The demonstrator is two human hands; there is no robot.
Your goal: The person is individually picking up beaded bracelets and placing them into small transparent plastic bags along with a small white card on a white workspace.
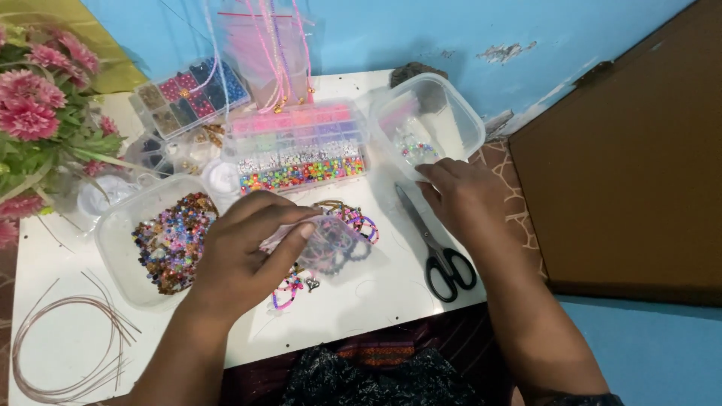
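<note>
bright, even light from above; the white table [361, 301] shows mild glare and soft, short shadows under both hands. sharpness is moderate, with slight motion blur on the left hand [244, 252]. straight edges bow toward the frame's corners, and the pink flowers [34, 98] at upper left look soft

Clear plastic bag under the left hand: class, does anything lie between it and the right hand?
Nothing blocks it. The left hand already holds the clear plastic bag. The right hand rests by the clear tub, with bare table between; the scissors lie beside that hand.
</note>
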